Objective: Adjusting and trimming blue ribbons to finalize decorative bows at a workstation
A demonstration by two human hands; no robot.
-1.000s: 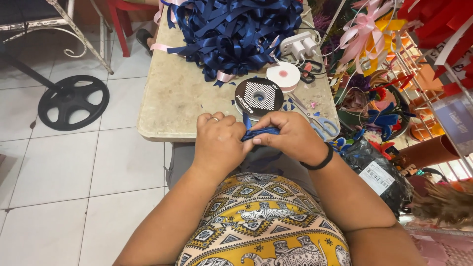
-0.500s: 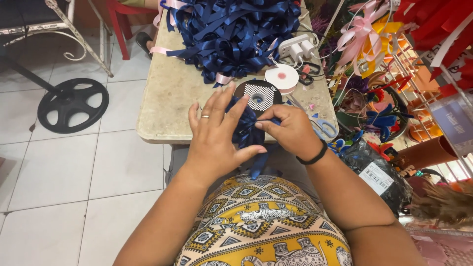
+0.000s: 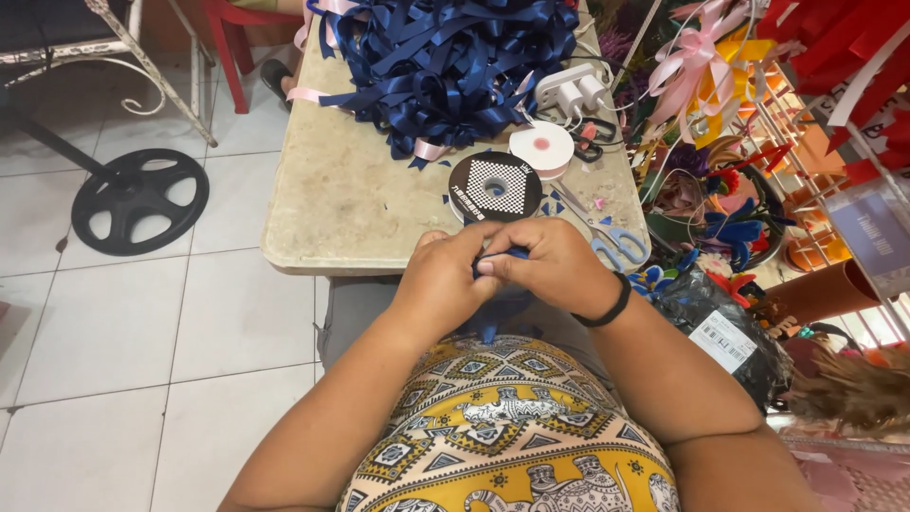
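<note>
Head view. The stone table serves as the landmark. Just off its near edge, over the person's lap, the left hand and the right hand meet, knuckles up and fingers curled tight. Both pinch a piece of navy ribbon between them; only a small bit shows between the fingertips, and more of it hangs down below the hands toward the lap. Neither hand is spread: both are closed narrowly on the ribbon. A black wristband sits on the right wrist.

On the table, just beyond the hands, lies a black ribbon spool with a checked face, flat near the near edge. Beside it, further back and toward the right edge, lies a white spool. Blue-handled scissors lie at the table's near right corner, close to the right hand. The far end of the table is heaped with a pile of navy ribbon loops, with a white power strip at its right side.

The left half of the tabletop is bare stone up to its left edge. Left of the table is tiled floor, with a black round stand base standing well apart. Right of the table, coloured decorations crowd close against its edge.
</note>
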